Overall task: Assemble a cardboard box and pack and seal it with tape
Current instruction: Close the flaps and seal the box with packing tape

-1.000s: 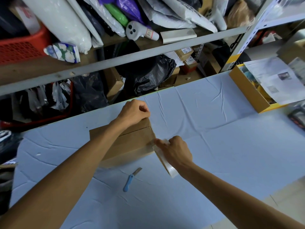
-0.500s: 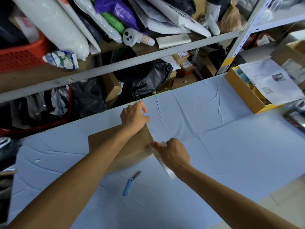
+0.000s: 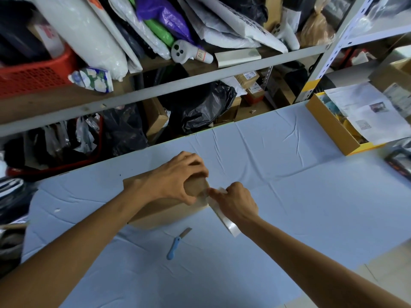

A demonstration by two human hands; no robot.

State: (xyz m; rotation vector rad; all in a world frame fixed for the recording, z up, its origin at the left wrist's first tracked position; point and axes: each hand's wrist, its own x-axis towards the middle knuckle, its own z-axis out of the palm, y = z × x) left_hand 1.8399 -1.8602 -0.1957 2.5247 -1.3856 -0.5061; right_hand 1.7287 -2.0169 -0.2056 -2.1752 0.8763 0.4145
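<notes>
Head view: the cardboard box [image 3: 169, 215] lies just left of the centre of the frame on the pale blue cloth [image 3: 289, 196] that covers the table, its flaps closed and its long side running left to right. The left hand [image 3: 178, 176] reaches over the top of the box and grips its right end, fingers curled down over the far edge and thumb pressed on the near part of the top. The right hand [image 3: 233, 203] is just beside it at the same end, fingers curled round a roll of clear tape [image 3: 229, 225] that hangs below the palm, and its fingertips touch the box's corner. Whether a strip of tape already lies on the cardboard cannot be told.

Near the box's front side, toward the lower centre, a small knife [image 3: 175, 245] with a blue handle lies on the cloth, apart from both hands. At the right edge of the frame a yellow tray [image 3: 329, 123] holds printed papers [image 3: 367, 112]. Behind the table, across the upper half, a metal shelf rack [image 3: 200, 83] is crowded with bags and parcels: a red basket [image 3: 33, 76] at the upper left, a black bag [image 3: 200, 105] in the middle, and a white controller [image 3: 189, 53] above it.
</notes>
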